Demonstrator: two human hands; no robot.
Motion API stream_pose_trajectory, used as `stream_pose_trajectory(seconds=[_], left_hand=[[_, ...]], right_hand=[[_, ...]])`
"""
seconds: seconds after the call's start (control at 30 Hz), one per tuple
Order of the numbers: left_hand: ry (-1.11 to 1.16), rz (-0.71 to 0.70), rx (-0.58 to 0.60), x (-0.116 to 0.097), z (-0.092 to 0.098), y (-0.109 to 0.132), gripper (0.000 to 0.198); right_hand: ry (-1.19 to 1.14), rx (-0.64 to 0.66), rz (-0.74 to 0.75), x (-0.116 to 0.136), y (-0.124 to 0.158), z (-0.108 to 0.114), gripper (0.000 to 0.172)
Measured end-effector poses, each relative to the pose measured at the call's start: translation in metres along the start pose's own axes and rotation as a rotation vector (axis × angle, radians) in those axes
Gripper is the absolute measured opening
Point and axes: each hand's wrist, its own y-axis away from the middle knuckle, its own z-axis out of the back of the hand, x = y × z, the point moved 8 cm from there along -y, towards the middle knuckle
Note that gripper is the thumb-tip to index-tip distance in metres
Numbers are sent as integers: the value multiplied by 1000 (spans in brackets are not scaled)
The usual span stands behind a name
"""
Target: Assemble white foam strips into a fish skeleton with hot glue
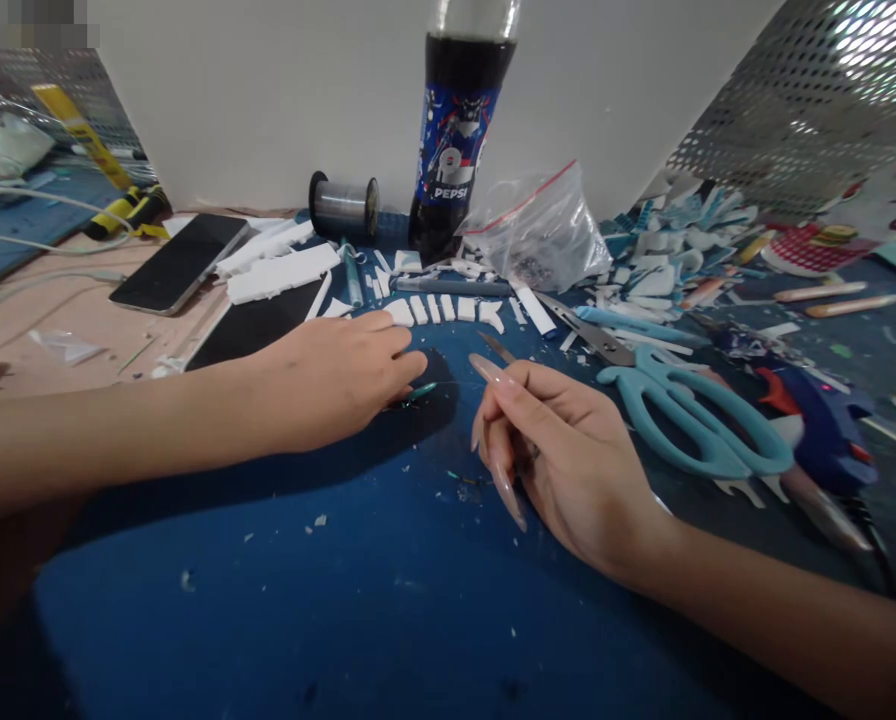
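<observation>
My left hand (354, 370) is low over the blue mat (328, 610), fingers curled down and closed. A small shiny teal piece (420, 393) shows under its fingertips; I cannot make out whether the hand grips it. Just beyond the knuckles lies a row of small cut white foam pieces (448, 308). To the right, my right hand (560, 440) is closed palm-up, long nails showing. A thin pointed knife blade (497, 348) sticks out past its thumb and forefinger; the handle is mostly hidden by the hand.
Blue-handled scissors (699, 425) and a blue glue gun (823, 420) lie at right, before a heap of foam scraps (665, 250). A Pepsi bottle (455, 150), a zip bag (545, 235) and a wire spool (344, 207) stand behind. A phone (182, 262) lies left.
</observation>
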Motion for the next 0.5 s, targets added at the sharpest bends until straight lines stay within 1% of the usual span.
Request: stream_pose_trajectory(seconds=[0.07,0.13,0.2,0.3,0.4,0.5], left_hand=[[-48,-30,51,-1,-6,-1,16],[-85,-64,72,-3,-9,-1,16],[-109,-113,47,-7,-8,-1,16],[-138,-191,-27,-15,-4,1,15],[-159,-193,-67,-18,-2,2,13],[-160,-180,-68,-17,-2,2,13]], right_hand=[[-13,0,-6,-1,0,0,29],[-24,9,-8,-1,0,-1,29],[-31,11,-4,-1,-1,-1,29],[-31,-2,-2,0,-1,0,31],[-19,-5,-4,0,-1,0,31],[-10,-13,5,0,-1,0,30]])
